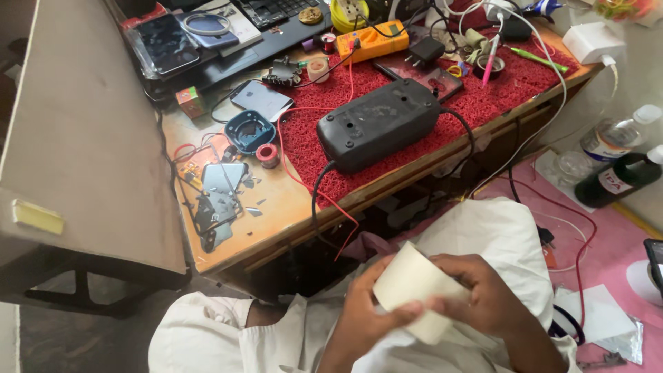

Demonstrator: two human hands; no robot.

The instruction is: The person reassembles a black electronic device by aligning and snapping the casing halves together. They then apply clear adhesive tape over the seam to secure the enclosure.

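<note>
Hands, the left hand (pixel 362 311) and the right hand (pixel 483 293), clasp a cream tape roll (pixel 418 290) between them above the lap, fingers pressed around it, near the black box (pixel 376 124) on the red mat (pixel 483 103).

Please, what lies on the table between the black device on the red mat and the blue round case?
In the head view, between the black device and the blue round case lie a bare strip of the red mat and a thin red wire.

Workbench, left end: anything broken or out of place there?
Yes. A phone lies taken apart near the bench's front left corner, with loose shards scattered around it. Both hands, left and right, hold a cream tape roll over the lap, intact.
</note>
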